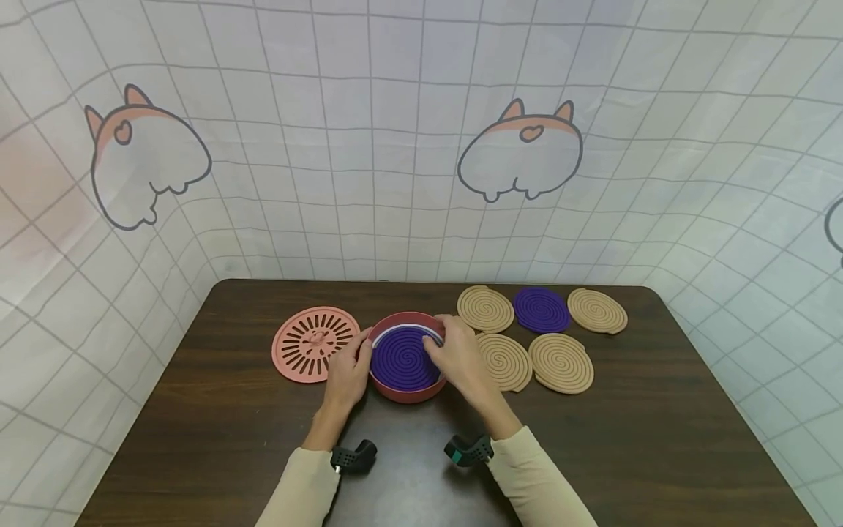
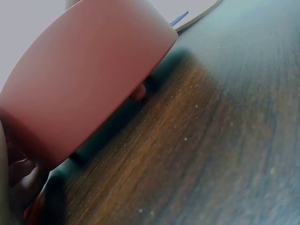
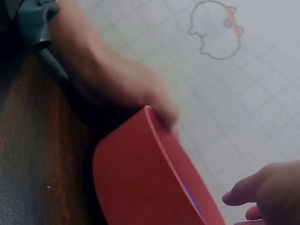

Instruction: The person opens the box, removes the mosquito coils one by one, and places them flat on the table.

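A purple spiral mosquito coil (image 1: 407, 359) lies inside a round red holder (image 1: 407, 397), with a white liner ring showing along its far edge. My left hand (image 1: 347, 372) grips the holder's left side, thumb at the rim and fingers against the wall. In the left wrist view, the red wall (image 2: 93, 75) appears close over the table. My right hand (image 1: 459, 355) is at the holder's right rim, its thumb over the purple coil's edge and other fingertips near the far rim. The right wrist view shows this thumb (image 3: 241, 192) above the opening.
A pink slotted lid (image 1: 287, 355) lies left of the holder. To the right are several tan coils (image 1: 561, 364) and another purple coil (image 1: 542, 309). The dark wooden table (image 1: 197, 439) ends at a white grid-patterned curtain (image 1: 395, 219).
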`<state>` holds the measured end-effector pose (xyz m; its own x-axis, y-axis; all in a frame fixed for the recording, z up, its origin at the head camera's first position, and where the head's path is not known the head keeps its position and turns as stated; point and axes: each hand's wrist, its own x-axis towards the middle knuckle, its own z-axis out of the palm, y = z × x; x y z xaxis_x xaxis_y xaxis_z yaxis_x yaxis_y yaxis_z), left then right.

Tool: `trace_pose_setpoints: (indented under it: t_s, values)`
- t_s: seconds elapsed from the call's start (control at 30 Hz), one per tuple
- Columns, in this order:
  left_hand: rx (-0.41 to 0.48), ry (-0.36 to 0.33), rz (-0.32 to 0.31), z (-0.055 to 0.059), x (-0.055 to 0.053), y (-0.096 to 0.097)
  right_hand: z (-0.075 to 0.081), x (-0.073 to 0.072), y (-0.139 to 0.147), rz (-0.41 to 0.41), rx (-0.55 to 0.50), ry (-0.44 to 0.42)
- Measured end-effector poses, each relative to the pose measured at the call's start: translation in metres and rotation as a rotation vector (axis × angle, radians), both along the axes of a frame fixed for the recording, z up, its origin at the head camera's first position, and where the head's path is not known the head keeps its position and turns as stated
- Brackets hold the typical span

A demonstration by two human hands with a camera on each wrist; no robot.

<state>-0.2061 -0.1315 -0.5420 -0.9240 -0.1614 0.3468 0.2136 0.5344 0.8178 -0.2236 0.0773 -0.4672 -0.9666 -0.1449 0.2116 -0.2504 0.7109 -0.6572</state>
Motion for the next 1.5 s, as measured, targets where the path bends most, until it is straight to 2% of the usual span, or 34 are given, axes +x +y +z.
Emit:
trace_pose_setpoints:
  t_s: [0.33, 0.6, 0.9, 1.23, 1.4, 1.5]
  values:
    - [0.003, -0.001, 0.003, -0.001, -0.001, 0.001, -0.002, 0.0, -0.014, 0.04, 0.158, -0.019]
    - [0.001, 0.002, 0.011, -0.001, -0.002, 0.0, 0.004, 0.001, -0.022, 0.097, 0.325, -0.083]
    - [0.008, -0.03, -0.005, 0.001, -0.001, 0.0, 0.003, 0.003, -0.022, 0.084, 0.316, -0.097]
    - [0.008, -0.016, 0.0, 0.001, -0.001, -0.001, 0.002, 0.009, -0.024, 0.071, 0.306, -0.006]
    - [0.004, -0.03, -0.003, 0.001, 0.0, -0.001, 0.003, 0.01, -0.023, 0.067, 0.267, 0.003]
    - [0.007, -0.036, -0.007, 0.001, -0.001, 0.0, 0.002, 0.01, -0.022, 0.065, 0.278, 0.002]
